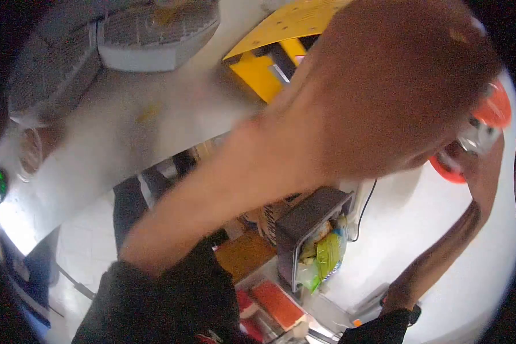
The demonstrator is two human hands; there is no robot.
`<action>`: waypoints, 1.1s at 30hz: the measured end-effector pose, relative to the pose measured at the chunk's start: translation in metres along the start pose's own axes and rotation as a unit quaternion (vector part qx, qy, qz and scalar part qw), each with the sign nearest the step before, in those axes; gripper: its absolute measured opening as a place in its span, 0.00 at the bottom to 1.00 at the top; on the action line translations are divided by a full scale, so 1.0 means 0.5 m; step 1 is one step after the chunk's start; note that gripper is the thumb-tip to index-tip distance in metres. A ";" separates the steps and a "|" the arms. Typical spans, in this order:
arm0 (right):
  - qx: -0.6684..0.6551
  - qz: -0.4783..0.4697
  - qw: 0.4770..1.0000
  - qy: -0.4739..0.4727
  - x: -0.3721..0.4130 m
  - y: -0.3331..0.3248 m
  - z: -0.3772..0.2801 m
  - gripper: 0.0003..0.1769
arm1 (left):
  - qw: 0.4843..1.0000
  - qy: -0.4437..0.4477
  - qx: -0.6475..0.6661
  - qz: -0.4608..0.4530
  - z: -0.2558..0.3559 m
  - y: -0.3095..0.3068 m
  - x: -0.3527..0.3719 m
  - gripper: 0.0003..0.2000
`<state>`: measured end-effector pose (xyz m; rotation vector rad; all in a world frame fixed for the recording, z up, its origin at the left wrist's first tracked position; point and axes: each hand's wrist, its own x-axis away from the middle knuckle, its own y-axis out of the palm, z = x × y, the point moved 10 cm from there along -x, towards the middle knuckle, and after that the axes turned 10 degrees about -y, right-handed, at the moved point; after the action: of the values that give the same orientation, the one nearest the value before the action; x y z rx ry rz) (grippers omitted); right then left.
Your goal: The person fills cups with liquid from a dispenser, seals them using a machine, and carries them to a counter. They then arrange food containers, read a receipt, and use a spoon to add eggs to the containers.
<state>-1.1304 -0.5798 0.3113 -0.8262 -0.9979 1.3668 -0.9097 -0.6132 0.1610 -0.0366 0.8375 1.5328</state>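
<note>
My left hand [404, 86] looms large and blurred close to the camera, its back toward me and its fingers hidden. Its forearm reaches up from the lower left, out of a black sleeve. Beyond it, at the right edge, my right hand [483, 178] is closed around a clear container with red-orange ends [480, 135]. The left hand overlaps that container in this view. A dark band sits at my right wrist.
A pale table [178, 109] carries grey ribbed trays [137, 57], a yellow box [258, 77] and a clear round dish [31, 152]. Below stands a dark bin [304, 235] with a green bag and wrappers. A red box [278, 304] lies lower down, and a black cable hangs nearby.
</note>
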 end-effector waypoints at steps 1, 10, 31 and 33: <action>-0.012 -0.006 1.000 -0.002 0.004 0.000 0.000 0.41 | 0.998 0.033 -0.043 -0.042 0.021 0.044 -0.035 0.09; 0.046 0.228 0.961 0.147 0.136 -0.021 -0.100 0.49 | 0.936 0.120 -0.208 -0.258 0.038 0.258 -0.088 0.08; 0.173 0.141 0.962 -0.159 0.005 0.022 -0.180 0.56 | 0.906 -0.380 0.147 0.118 -0.484 -0.057 0.421 0.11; 0.164 0.126 0.966 -0.156 -0.002 0.025 -0.174 0.55 | 0.895 -0.391 0.184 0.112 -0.512 -0.047 0.426 0.12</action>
<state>-1.0550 -0.5724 0.2667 -0.5066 -0.8882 1.8653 -1.0415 -0.5658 -0.1420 0.9287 0.4620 1.3929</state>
